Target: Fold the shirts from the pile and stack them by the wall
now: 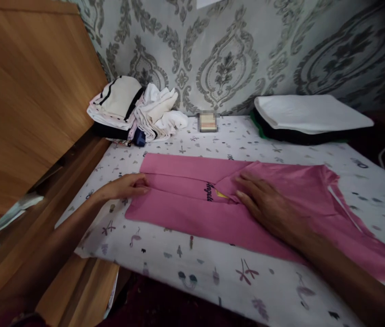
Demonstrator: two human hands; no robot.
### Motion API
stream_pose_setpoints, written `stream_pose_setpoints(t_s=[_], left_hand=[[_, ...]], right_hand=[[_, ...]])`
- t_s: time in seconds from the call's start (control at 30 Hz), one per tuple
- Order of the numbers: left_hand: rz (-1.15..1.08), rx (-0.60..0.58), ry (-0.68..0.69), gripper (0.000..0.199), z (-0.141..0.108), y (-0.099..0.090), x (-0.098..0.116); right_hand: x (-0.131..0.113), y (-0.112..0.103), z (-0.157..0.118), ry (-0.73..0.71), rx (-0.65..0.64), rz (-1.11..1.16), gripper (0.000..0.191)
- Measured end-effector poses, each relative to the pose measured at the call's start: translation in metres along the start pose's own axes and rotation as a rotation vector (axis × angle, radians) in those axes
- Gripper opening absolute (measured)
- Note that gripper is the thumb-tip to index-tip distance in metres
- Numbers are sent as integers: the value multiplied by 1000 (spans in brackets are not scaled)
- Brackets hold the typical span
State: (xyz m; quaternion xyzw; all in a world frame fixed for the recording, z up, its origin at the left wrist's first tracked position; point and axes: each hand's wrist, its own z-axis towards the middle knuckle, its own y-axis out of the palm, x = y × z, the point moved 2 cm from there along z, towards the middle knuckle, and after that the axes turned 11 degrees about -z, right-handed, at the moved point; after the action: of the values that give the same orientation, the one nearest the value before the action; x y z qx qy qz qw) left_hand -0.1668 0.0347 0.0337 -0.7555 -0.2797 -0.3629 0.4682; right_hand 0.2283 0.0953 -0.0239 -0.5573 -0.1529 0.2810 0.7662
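Note:
A pink T-shirt [185,217] lies across the patterned white sheet, its sides folded inward so that two long edges run near its middle. Dark script lettering and a bit of yellow print show between the folds. My left hand [124,186] is at the shirt's left end, fingers bent and thumb closed over the edge of the cloth. Flat on the middle of the shirt rests my right hand [264,200], its fingers stretched out to the left. Beyond it, the right part of the shirt is looser, with a sleeve and wrinkles.
Folded clothes [117,97] and a rumpled white pile [158,111] sit at the back left, beside a wooden panel [32,81]. A small blurred box [208,122] stands by the wall. Another folded stack [308,113], white over black, lies at the back right.

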Motion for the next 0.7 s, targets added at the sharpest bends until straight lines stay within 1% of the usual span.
stream_pose_setpoints(t_s=[0.07,0.13,0.23,0.33,0.43,0.5,0.57,0.7], left_hand=[[-88,-24,-49,33,-5,-3,-6],[-151,-30,-114,36,-10,-4,-11],[-222,-24,-197,37,-15,-5,-16],[-257,-8,-218,39,-17,-6,-21],[-291,34,-220,39,-15,-11,-27],[-286,69,-229,36,-12,-16,-31],[-256,129,-232,30,-6,-22,-33],[-140,338,-205,15,17,-38,-33]], right_hand=[[-16,-7,3,-40,36,19,45],[-41,-13,6,-135,37,55,41],[-89,-18,13,-332,1,117,37],[-142,-17,22,-529,-27,163,29],[-190,-11,34,-641,-90,168,18],[-216,-5,41,-677,-133,143,13],[-235,-1,46,-672,-145,107,13],[-257,1,53,-589,-136,33,17]])
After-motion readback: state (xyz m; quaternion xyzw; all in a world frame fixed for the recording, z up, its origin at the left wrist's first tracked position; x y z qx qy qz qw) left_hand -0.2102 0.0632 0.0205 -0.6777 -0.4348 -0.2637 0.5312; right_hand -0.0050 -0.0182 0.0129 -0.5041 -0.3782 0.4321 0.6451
